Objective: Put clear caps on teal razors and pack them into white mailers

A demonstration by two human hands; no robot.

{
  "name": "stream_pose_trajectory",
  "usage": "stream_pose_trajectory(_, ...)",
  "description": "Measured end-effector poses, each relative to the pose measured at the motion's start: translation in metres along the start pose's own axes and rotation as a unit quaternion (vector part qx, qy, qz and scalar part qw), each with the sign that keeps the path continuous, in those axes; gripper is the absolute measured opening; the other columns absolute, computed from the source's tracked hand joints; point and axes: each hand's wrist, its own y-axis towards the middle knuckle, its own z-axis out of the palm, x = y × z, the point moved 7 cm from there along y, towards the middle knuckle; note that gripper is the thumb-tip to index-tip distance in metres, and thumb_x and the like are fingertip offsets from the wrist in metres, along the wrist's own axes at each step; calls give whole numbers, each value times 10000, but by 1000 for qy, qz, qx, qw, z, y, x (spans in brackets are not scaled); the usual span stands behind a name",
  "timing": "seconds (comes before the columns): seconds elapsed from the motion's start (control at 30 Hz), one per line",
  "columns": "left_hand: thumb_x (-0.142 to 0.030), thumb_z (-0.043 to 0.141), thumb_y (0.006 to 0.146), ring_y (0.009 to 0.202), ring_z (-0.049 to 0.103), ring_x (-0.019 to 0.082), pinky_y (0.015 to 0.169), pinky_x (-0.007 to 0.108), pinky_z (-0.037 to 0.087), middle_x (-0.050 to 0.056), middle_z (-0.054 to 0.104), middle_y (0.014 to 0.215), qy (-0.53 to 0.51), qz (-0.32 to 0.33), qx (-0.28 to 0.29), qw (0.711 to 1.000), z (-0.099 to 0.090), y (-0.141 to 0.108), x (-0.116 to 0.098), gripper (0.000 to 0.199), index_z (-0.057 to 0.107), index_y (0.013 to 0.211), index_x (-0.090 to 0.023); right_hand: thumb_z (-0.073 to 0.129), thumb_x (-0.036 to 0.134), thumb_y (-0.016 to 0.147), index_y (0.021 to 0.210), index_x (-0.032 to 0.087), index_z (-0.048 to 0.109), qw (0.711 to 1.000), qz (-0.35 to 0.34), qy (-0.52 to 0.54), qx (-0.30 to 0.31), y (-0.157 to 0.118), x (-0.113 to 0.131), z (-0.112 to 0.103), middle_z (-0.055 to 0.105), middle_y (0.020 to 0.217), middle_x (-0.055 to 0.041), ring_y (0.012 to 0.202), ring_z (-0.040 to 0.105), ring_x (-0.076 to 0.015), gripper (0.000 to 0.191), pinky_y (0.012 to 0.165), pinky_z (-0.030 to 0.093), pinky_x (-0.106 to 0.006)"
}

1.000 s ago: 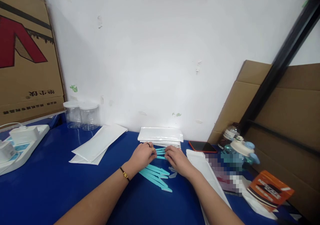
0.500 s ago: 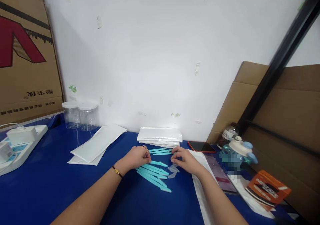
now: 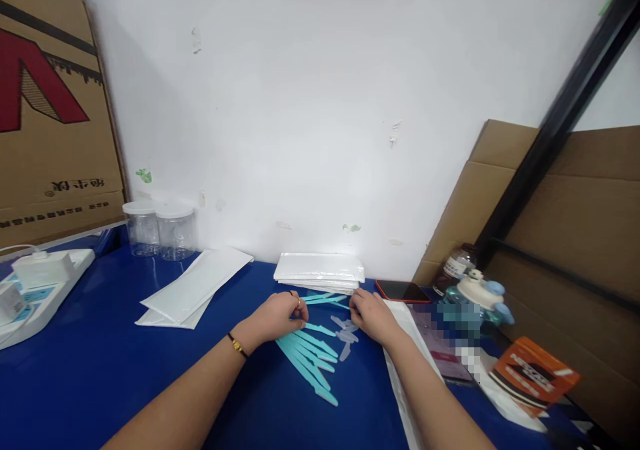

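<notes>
Several teal eyebrow razors (image 3: 313,363) lie fanned out on the blue table. My left hand (image 3: 280,315) is over their upper left ends, its fingers closed at the end of the uppermost razor. Beyond it, more teal razors (image 3: 320,299) lie in a small group. My right hand (image 3: 371,315) has its fingers pinched at the right end of one razor (image 3: 341,305) from that back group. Between the two hands is a small pile of translucent blade caps (image 3: 347,337). My fingers partly hide what each hand grips.
White flat packets (image 3: 320,268) are stacked by the wall, with others (image 3: 200,287) at left. Two clear jars (image 3: 175,233) and a power strip (image 3: 50,297) stand further left. On the right are a phone (image 3: 403,291), a teal bottle (image 3: 470,303) and an orange pouch (image 3: 535,375).
My right hand has moved slightly right and its fingers have closed on a back razor. More of the caps shows now. The front razors have shifted, the lowest one swinging downward.
</notes>
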Motion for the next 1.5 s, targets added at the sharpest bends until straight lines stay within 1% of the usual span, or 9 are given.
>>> stream_pose_trajectory(0.1,-313,557,776,794,554,161,691,239,414,9,580,899,14,-15,-73,997,-11,1,0,206,624,959,-247,466,129,799,769,168,562,1000,-3,-16,2,0,3,-2,568,860,-58,812,537,-174,108,715,299,-282)
stream_pose_trajectory(0.3,-324,513,853,1087,445,225,861,325,339,34,526,1183,134,36,-200,970,-31,-5,-24,338,511,1190,-302,438,143,829,843,188,521,996,-46,72,-31,-2,28,-28,575,864,-30,730,508,-151,95,693,314,-273)
stream_pose_trajectory(0.47,-353,429,902,854,519,180,778,314,301,7,636,782,165,40,-124,978,-20,0,-25,261,646,812,-239,387,189,880,867,210,509,980,-73,187,12,-4,40,-30,582,794,-8,718,509,-148,124,648,346,-244)
stream_pose_trajectory(0.6,-309,441,871,825,548,162,771,292,295,-21,670,784,107,-17,-65,992,-20,1,-1,276,658,715,-244,392,203,874,831,199,525,976,-26,215,25,-7,14,-23,585,797,-19,718,521,-150,140,650,374,-246)
stream_pose_trajectory(0.77,-363,501,801,780,580,146,781,258,331,-40,670,836,16,-52,47,997,-11,-6,13,195,672,848,-280,452,129,781,764,188,588,977,-6,199,70,-10,-5,-13,606,813,-29,754,548,-159,149,684,398,-253)
stream_pose_trajectory(1.03,-342,558,782,1076,478,204,904,303,309,-9,573,1084,28,2,48,998,1,-5,1,325,585,1105,-355,390,269,885,1202,250,525,990,20,140,24,0,3,-3,554,1072,-75,993,521,-207,345,838,386,-315)
stream_pose_trajectory(1.27,-216,520,782,904,549,165,813,263,373,-17,612,945,19,19,77,997,6,-5,-8,221,655,927,-315,486,223,830,954,232,628,993,42,112,26,3,1,-1,555,966,-44,897,542,-182,189,781,378,-280)
stream_pose_trajectory(1.37,-320,537,783,815,555,155,699,231,406,-8,600,907,-13,6,96,995,0,-10,-6,194,655,934,-289,505,195,809,866,215,628,993,42,111,18,3,2,-3,558,937,-35,855,546,-171,137,750,374,-272)
stream_pose_trajectory(1.5,-503,753,498,867,548,204,686,246,428,12,559,1013,-37,5,152,988,1,-18,-6,678,565,1114,-292,521,197,797,817,204,620,991,44,127,13,4,3,-4,563,914,-32,809,549,-163,102,714,376,-263)
